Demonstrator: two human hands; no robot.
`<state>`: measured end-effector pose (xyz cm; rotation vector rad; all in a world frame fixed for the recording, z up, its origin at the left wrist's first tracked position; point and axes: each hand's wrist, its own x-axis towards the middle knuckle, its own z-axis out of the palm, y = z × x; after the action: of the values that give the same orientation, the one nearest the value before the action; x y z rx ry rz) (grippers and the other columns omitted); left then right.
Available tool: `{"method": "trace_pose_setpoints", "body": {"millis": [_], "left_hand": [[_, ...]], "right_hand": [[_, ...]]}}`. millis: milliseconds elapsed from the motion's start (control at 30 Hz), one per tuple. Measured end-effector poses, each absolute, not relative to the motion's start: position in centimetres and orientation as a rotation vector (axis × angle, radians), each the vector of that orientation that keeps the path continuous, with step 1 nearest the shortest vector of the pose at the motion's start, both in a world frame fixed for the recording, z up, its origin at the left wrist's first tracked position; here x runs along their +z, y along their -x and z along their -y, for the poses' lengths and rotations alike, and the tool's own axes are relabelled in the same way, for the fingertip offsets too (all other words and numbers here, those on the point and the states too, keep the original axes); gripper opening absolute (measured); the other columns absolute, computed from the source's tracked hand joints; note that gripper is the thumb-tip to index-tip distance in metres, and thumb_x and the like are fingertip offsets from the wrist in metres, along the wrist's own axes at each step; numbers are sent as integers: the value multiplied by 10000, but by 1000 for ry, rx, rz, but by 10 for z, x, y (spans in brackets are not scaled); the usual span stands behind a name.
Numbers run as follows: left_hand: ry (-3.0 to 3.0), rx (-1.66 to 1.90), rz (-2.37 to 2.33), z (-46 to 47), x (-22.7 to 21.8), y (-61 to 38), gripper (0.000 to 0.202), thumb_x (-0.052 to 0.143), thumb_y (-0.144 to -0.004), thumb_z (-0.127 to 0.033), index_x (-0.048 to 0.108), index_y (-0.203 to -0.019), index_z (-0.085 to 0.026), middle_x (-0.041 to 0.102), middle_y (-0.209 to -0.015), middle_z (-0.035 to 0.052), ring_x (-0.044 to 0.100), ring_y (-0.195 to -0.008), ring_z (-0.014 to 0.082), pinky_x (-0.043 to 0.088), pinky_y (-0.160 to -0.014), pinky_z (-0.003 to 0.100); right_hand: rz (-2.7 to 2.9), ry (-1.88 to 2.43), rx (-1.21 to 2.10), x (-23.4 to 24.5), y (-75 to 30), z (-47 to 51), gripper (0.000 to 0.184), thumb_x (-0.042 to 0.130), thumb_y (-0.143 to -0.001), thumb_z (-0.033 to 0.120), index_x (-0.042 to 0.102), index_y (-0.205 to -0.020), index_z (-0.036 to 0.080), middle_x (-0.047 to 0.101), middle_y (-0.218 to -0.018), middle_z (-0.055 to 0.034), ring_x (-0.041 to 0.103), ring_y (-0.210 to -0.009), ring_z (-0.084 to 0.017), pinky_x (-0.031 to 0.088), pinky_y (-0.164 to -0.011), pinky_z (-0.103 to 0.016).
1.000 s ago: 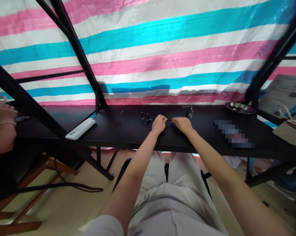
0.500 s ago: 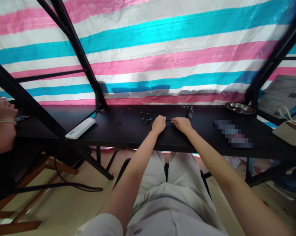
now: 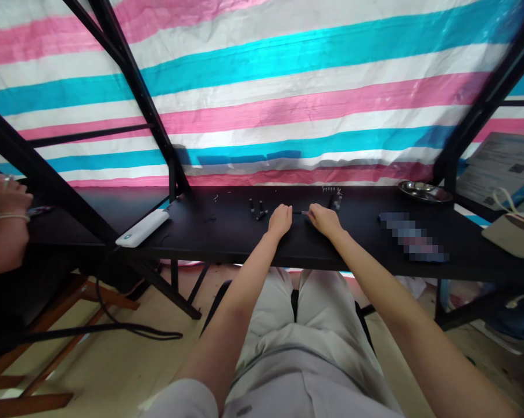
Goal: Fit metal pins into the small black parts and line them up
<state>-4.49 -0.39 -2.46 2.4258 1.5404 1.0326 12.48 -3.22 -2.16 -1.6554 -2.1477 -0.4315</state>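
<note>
Over the black table (image 3: 201, 232), my left hand (image 3: 280, 220) and my right hand (image 3: 324, 220) face each other with fingers closed. Between them runs a slim, dark, pen-like rod (image 3: 300, 212), gripped at both ends and lying roughly level. A paler stretch of it shows near my right fingers; the parts inside both hands are hidden. Just left of my left hand are several short dark cylinders (image 3: 261, 215), some with grey ends. Beyond my right hand sit more small dark and grey pieces (image 3: 337, 200) and a row of tiny pale pieces (image 3: 330, 188).
At the left is a white box-shaped device (image 3: 143, 227). A shiny metal dish (image 3: 425, 192), a blurred-out flat item (image 3: 412, 237) and a beige bag (image 3: 514, 235) lie to the right. Black frame posts flank the table. Another person's hand (image 3: 7, 194) shows at far left.
My right hand has shifted slightly right, away from my left hand. More of the rod, including its paler stretch, now shows between them.
</note>
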Motion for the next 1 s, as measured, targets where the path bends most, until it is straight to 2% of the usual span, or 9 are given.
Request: {"method": "trace_pose_setpoints", "body": {"millis": [233,400,667,800,1000], "left_hand": [[-2406,1033,-1516,3,-26,46,325,288,-944,-286,520,-752,-164,522,-809,57,514,-782,154,424,-781,289],[-2370,1083,-1456,2,-26,47,251,345,-926,-280,520,-784,-171,531,-852,53,521,-808,154,424,-780,286],[-2217,1166,-1479,5,-23,49,79,438,-873,-191,516,-880,-181,559,-938,59,533,-863,156,421,-783,281],[-2190,1144,-1467,4,-25,50,128,480,-833,-136,517,-939,-198,576,-905,38,540,-820,147,426,-753,273],[-2345,1068,-1229,1,-31,48,143,518,-800,-128,567,-913,-201,590,-833,16,547,-761,131,439,-722,249]], "right_hand": [[2181,1550,-400,-24,-125,32,272,403,-901,385,583,-1023,222,601,-984,-65,574,-811,-166,345,-575,-248],[2198,1585,-441,-23,-125,31,275,385,-913,355,618,-983,226,582,-986,-74,558,-861,-174,351,-593,-254],[2147,1764,-475,-24,-129,29,264,385,-903,286,624,-931,175,587,-928,-110,550,-826,-202,349,-616,-286],[2121,1704,-458,-23,-129,28,281,364,-911,287,617,-950,170,599,-923,-108,553,-825,-196,362,-634,-279],[2326,1444,-346,-21,-120,31,267,364,-921,268,608,-985,180,612,-939,-77,560,-848,-168,378,-677,-248]]}}
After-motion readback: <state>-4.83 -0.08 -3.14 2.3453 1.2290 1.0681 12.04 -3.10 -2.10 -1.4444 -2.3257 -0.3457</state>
